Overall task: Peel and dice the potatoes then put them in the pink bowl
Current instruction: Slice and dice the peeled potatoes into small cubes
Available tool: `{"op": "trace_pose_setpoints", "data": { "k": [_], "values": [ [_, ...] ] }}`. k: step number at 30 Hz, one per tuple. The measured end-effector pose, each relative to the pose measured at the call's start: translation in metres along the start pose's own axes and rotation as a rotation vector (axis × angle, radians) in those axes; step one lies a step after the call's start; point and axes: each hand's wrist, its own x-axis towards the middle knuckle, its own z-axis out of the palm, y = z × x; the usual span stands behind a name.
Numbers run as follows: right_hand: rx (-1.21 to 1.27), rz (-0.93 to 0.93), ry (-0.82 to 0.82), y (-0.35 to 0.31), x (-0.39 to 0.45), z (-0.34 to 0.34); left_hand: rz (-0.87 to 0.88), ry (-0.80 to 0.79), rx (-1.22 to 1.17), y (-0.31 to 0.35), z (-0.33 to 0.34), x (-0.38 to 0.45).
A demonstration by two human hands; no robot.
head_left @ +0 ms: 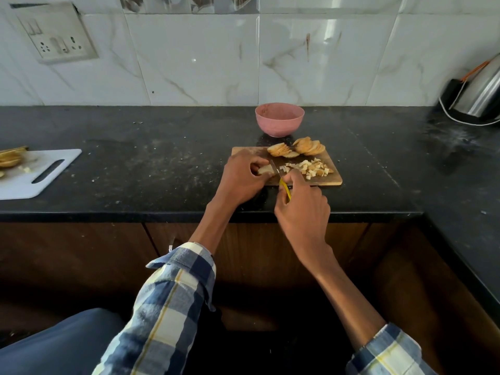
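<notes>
Dicing is under way: the left hand [243,174] pins a pale potato slice [263,169] on the wooden chopping board [324,181] while the right hand [301,209] grips the yellow-handled knife [281,182]; the diced heap [313,168] awaits transfer into the pink bowl [279,119] behind the board

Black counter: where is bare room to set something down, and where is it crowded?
Bare counter lies between the white board and wooden board, and right of it toward the kettle. Crowded: the wooden board, with slices, dice, both hands, pink bowl just behind.
</notes>
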Motion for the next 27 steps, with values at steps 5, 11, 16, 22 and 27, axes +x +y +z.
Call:
{"op": "trace_pose_setpoints", "data": {
  "k": [5, 11, 16, 22, 27],
  "values": [
    [-0.010, 0.021, -0.029, -0.005, 0.007, 0.003, 0.018, 0.015, -0.019, -0.001, 0.002, 0.000],
    [-0.080, -0.006, -0.075, -0.014, 0.017, 0.004, 0.042, 0.026, -0.018, 0.001, 0.001, -0.001],
    [-0.078, 0.004, -0.098, -0.009, 0.007, -0.002, 0.035, 0.051, -0.024, 0.005, 0.001, -0.003],
    [-0.067, 0.007, -0.076, -0.010, 0.008, -0.001, 0.029, 0.027, -0.015, 0.004, 0.001, -0.002],
    [-0.028, 0.037, -0.032, -0.008, 0.010, 0.001, 0.019, 0.022, -0.026, 0.004, 0.001, -0.003]
  ]
}}
